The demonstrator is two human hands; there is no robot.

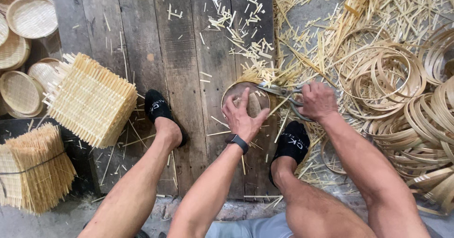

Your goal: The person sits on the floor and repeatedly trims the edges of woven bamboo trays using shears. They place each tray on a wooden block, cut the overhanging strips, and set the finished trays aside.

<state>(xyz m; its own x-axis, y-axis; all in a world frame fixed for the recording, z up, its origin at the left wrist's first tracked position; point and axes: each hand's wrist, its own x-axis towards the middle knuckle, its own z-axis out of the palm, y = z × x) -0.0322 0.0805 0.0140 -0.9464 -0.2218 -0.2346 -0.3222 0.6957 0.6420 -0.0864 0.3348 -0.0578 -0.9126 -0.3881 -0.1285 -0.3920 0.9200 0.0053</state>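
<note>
**A:** What has each hand got?

**B:** The left hand (243, 117) lies flat on a small round woven bamboo tray (246, 100), fingers spread and pressing down on it. The tray rests on the plank floor (156, 39) between the two black-socked feet, and the palm hides most of its lower half. A dark smartwatch (237, 142) sits on that wrist.

**B:** The right hand (318, 101) is curled closed around the handles of metal shears (283, 92). The blades reach left to the tray's upper right rim.

**A:** Are the blades open?

**B:** Hard to tell. They look nearly together, but the tips merge with the rim and the straw-coloured offcuts (250, 44) behind. The handles are mostly buried in the fist.

**A:** What is around them?

**B:** To the right, a heap of bamboo hoops (388, 72), running off the frame edge, so their count cannot be made out. One hoop is partly hidden behind the right calf. To the left, a stack of square woven mats (92, 101) with loose ends sticking out, and below it a tied bundle of woven pieces (33, 171), cut off at the left edge. In the upper left corner are finished round trays (30, 15), overlapping and only partly in view.

**A:** The weave on the held tray?

**B:** Too shaded to read.
</note>
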